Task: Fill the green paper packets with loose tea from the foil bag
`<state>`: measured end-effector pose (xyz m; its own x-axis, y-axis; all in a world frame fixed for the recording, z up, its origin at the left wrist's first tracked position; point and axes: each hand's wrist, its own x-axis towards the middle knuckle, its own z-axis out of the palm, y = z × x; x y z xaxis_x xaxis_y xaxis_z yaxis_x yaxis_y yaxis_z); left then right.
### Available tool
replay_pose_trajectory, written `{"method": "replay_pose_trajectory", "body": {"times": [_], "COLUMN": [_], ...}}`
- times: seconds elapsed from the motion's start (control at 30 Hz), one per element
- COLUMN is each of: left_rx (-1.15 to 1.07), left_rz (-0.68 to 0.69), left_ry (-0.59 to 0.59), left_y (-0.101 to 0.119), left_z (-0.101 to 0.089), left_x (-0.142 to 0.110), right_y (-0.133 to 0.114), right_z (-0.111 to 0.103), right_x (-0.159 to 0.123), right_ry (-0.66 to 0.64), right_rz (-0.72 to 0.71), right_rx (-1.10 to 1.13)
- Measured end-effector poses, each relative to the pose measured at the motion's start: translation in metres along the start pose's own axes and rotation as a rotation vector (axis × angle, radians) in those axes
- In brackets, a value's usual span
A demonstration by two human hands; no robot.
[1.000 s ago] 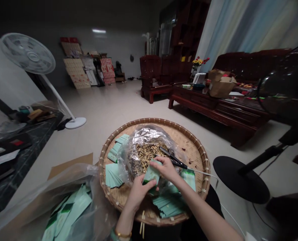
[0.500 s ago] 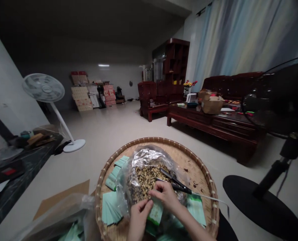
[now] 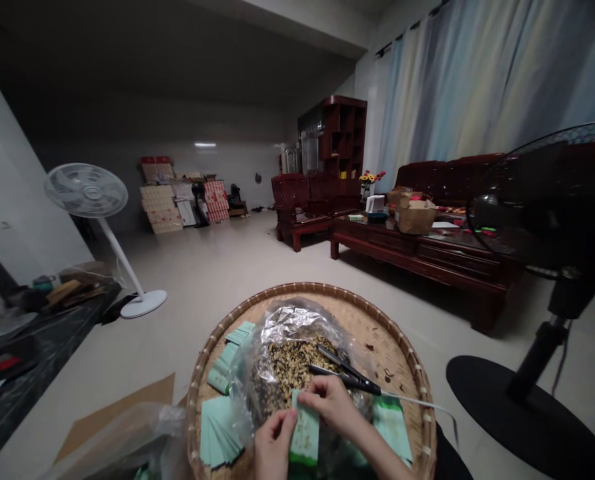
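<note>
Both my hands pinch one small pale-green packet (image 3: 306, 430) with a darker green lower end. My left hand (image 3: 274, 440) grips its left edge, and my right hand (image 3: 333, 403) holds its upper right. Just beyond lies an open clear plastic bag (image 3: 290, 317) of dry, chopped tan-and-dark bits (image 3: 295, 360). A black tong-shaped heat sealer or hair straightener (image 3: 350, 373) with a pale cord rests over the bag, its jaws apart. More green packets lie fanned in stacks (image 3: 217, 430) at the left and in a pile (image 3: 391, 427) at the right. All sit in a round woven bamboo tray (image 3: 422, 373).
A black standing fan (image 3: 532, 363) is close on the right, a white fan (image 3: 145, 303) at the left. A plastic bag (image 3: 142, 440) and cardboard (image 3: 117, 413) lie left of the tray. Beyond stand a dark wooden table (image 3: 417, 260), chairs (image 3: 300, 207) and stacked boxes (image 3: 162, 207).
The view has tilted up slightly. My right hand has shifted from the packet's top, and the packet now shows more fully, held upright between both hands.
</note>
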<state>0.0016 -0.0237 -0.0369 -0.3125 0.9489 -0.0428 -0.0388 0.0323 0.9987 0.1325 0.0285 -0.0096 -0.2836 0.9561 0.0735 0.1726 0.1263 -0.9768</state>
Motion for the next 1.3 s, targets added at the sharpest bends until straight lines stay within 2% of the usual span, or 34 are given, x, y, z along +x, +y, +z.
{"method": "replay_pose_trajectory", "body": {"times": [0.07, 0.17, 0.23, 0.4, 0.5, 0.57, 0.67, 0.7, 0.83, 1.0, 1.17, 1.3], "left_rx": [-0.053, -0.099, -0.099, -0.116, -0.169, -0.206, -0.274, -0.297, -0.331, -0.34, -0.35, -0.342], "left_rz": [-0.051, -0.147, -0.217, -0.279, -0.295, -0.329, -0.375, -0.385, -0.393, -0.395, -0.413, -0.416], "left_ry": [-0.068, -0.261, -0.321, -0.308, -0.321, -0.297, -0.194, -0.173, -0.132, -0.105, -0.128, -0.157], "left_y": [0.001, 0.003, 0.002, 0.0, 0.002, 0.006, 0.013, 0.015, 0.019, 0.022, 0.027, 0.026], "left_z": [0.0, 0.002, 0.004, 0.007, 0.008, 0.008, 0.006, 0.005, 0.003, 0.006, 0.005, 0.003], "left_x": [-0.001, -0.004, -0.006, -0.011, -0.015, -0.017, -0.019, -0.018, -0.017, -0.018, -0.02, -0.02], "right_y": [0.001, 0.0, -0.002, -0.004, -0.001, 0.001, 0.004, 0.007, 0.022, 0.038, 0.037, 0.029], "right_z": [-0.001, -0.002, -0.002, -0.002, -0.003, -0.01, -0.033, -0.041, -0.067, -0.069, -0.07, -0.081], "right_x": [-0.001, -0.004, -0.005, -0.006, -0.004, -0.002, -0.002, -0.003, -0.007, 0.0, 0.013, 0.014], "right_ry": [0.006, 0.043, 0.048, -0.025, -0.017, 0.04, 0.214, 0.215, 0.129, 0.158, 0.104, 0.121], "right_rz": [0.048, 0.038, 0.033, 0.07, 0.086, 0.036, -0.152, -0.189, -0.18, -0.149, -0.075, -0.07], "right_rx": [0.032, 0.016, 0.022, 0.042, -0.014, -0.077, -0.33, -0.448, -0.811, -1.014, -1.051, -0.849]}}
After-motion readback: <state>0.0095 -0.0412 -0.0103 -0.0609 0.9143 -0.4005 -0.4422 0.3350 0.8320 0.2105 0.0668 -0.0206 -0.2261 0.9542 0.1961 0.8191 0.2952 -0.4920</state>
